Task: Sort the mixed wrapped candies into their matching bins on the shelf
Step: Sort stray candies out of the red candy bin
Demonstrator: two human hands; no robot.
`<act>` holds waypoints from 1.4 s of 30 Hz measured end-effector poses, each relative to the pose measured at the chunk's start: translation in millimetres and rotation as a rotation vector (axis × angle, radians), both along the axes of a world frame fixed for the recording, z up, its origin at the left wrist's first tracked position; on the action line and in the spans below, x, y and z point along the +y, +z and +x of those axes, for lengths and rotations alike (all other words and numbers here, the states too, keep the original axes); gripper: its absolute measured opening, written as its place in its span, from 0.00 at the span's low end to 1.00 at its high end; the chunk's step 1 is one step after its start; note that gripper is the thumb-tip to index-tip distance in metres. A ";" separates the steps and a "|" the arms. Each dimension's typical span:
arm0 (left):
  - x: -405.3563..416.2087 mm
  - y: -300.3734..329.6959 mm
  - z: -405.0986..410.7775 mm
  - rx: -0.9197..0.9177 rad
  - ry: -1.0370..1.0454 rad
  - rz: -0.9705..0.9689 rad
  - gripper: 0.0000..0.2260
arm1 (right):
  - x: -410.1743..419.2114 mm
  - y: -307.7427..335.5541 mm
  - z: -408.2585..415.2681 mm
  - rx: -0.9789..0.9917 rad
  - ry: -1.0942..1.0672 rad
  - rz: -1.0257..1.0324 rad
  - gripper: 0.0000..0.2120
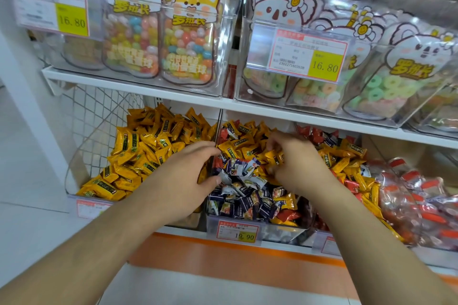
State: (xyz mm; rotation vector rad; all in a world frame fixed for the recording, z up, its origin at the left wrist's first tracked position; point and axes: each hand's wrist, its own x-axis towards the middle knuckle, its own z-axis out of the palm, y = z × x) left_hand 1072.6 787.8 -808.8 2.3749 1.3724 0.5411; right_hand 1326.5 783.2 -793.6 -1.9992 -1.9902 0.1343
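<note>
Bins | left bin (74, 181): yellow candies (138, 151) | middle bin (285, 231): mixed | left hand (188, 176) relaxed, right hand (297, 163) grip unclear

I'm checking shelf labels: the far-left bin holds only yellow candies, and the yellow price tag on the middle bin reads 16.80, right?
Not quite. The head view shows the middle bin's price tag ending in .90; 16.80 is on the upper-shelf tags. The left bin does show only yellow candies.

arms: both showing bare to the frame's edge, no sleeves
left hand (188, 176): wearing nothing
right hand (297, 163): wearing nothing
</note>
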 end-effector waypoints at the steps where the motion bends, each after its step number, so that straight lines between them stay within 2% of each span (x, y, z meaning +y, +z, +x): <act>1: 0.1 -0.3 0.0 -0.003 0.001 0.002 0.25 | -2.1 3.3 0.8 0.009 -0.015 0.015 0.19; 5: -1.5 0.8 1.2 -0.032 0.012 0.056 0.23 | -10.4 17.7 -1.1 0.147 -0.093 0.060 0.15; 8: -6.6 8.1 6.0 -0.141 0.035 0.115 0.23 | -19.4 28.4 -17.3 0.428 -0.146 0.065 0.15; 11: -12.8 17.0 11.4 -0.254 0.017 0.106 0.28 | -26.9 32.4 -42.8 0.733 -0.052 -0.018 0.14; 12: -15.2 19.5 12.3 -0.276 0.005 0.090 0.26 | -28.6 32.3 -49.7 0.808 -0.008 -0.045 0.12; 15: -18.5 23.8 8.6 -0.243 0.030 0.119 0.15 | -27.6 30.9 -56.4 0.877 0.057 -0.061 0.04; 18: -11.0 25.2 -5.3 -0.196 0.163 0.170 0.12 | -20.6 25.6 -39.5 0.799 -0.035 -0.006 0.03; 21: -0.3 20.3 -18.3 -0.105 0.262 0.165 0.21 | -13.4 13.5 -22.3 0.635 -0.098 0.064 0.05; 27: -2.9 13.1 -4.3 -0.031 0.067 0.021 0.31 | 5.6 1.3 -35.6 0.406 0.042 0.012 0.09; 30: 1.6 7.2 -2.5 -0.026 0.048 -0.014 0.30 | 28.5 -4.1 -46.5 0.302 0.123 -0.039 0.16; 34: 6.9 3.0 -5.7 -0.038 0.053 -0.055 0.31 | 52.0 -9.0 -50.6 0.174 0.177 -0.175 0.20; 36: 8.6 2.5 -7.6 -0.047 0.052 -0.067 0.31 | 57.8 -12.5 -50.0 0.134 0.179 -0.194 0.18; 38: 9.0 2.8 -8.2 -0.053 0.057 -0.079 0.31 | 60.5 -16.7 -49.1 0.130 0.167 -0.156 0.12; 42: 9.4 2.9 -7.5 -0.049 0.044 -0.066 0.31 | 57.5 -14.6 -43.3 0.249 0.106 -0.126 0.06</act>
